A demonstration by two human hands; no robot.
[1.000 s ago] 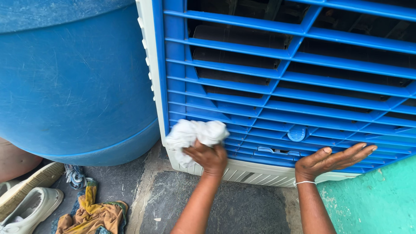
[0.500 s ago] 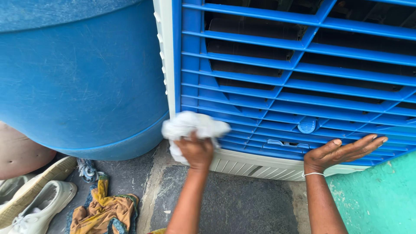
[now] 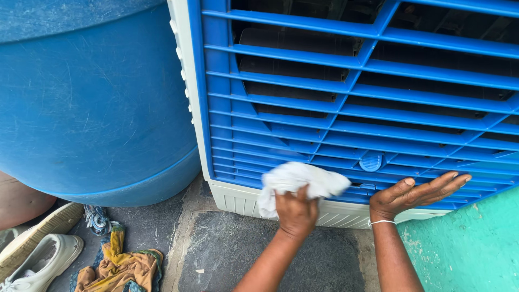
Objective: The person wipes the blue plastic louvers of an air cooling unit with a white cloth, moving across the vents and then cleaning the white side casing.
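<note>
My left hand (image 3: 295, 212) grips a crumpled white cloth (image 3: 296, 181) and presses it against the lower slats of a blue louvred grille (image 3: 346, 113) on a white-framed air cooler (image 3: 238, 203). My right hand (image 3: 416, 196) lies flat and open, palm up, against the bottom of the grille to the right of the cloth. A thin white band circles my right wrist. A small round blue knob (image 3: 371, 161) sits on the grille between the two hands, just above them.
A large blue plastic drum (image 3: 92, 97) stands close to the cooler's left side. On the dark stone floor lie white shoes (image 3: 38, 254) and a yellow-brown rag (image 3: 121, 265). A green painted wall (image 3: 467, 249) is at the lower right.
My left hand has slid the white cloth to the right along the bottom slats, away from the cooler's left corner. My right hand stays flat on the grille.
</note>
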